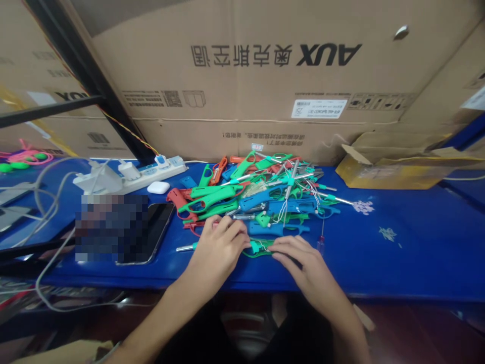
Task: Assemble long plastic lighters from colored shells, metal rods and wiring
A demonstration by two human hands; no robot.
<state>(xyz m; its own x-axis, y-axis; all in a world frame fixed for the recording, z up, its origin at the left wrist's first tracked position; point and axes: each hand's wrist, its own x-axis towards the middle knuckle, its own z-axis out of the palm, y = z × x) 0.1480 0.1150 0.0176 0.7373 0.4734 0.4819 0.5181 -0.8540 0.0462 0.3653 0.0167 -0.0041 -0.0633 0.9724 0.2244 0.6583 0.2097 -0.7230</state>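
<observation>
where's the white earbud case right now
Head view, left of centre: the white earbud case lies on the blue table, between the power strip and the phone.

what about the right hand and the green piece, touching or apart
Touching. The head view shows the right hand with its fingers pressed on the green piece.

Brand: I read "AUX", upside down, on the cardboard box (265,91) well beyond my left hand (222,247).
Script: inverted Chinese characters left of it.
White sticker (319,108): beyond my right hand (299,263), illegible.
</observation>
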